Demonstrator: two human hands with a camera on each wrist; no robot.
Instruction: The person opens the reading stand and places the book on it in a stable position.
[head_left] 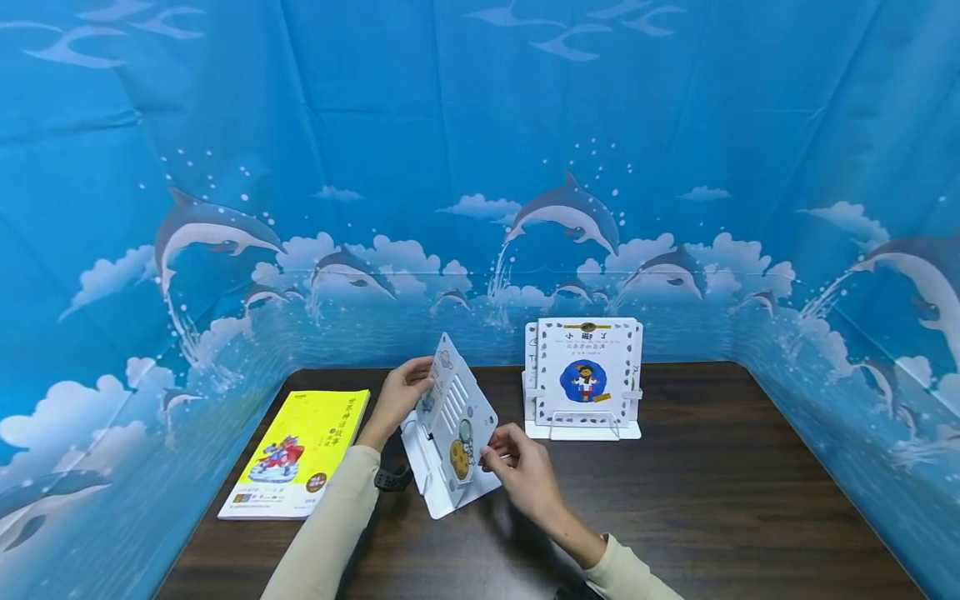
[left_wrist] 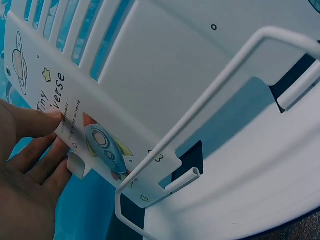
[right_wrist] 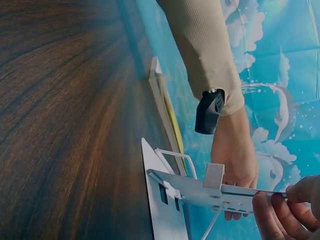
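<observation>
Between both hands is a white book stand (head_left: 480, 417) printed with a cookie shape and small space drawings, its slotted back panel tilted over its base plate. My left hand (head_left: 401, 392) pinches the panel's left edge, thumb on the printed face beside a rocket drawing (left_wrist: 105, 142) in the left wrist view. My right hand (head_left: 528, 475) pinches the opposite edge, lower down. In the right wrist view, fingers and thumb of that hand (right_wrist: 295, 210) grip the thin panel. A bent white wire holder (left_wrist: 192, 111) crosses in front of the panel. No book is on this stand.
To the left lies a yellow book (head_left: 300, 442) on the dark wooden table (head_left: 712, 500). Behind and to the right, a second white stand (head_left: 636, 408) holds a white picture book (head_left: 551, 375) upright. A blue dolphin-print curtain (head_left: 450, 125) surrounds the table's back and sides.
</observation>
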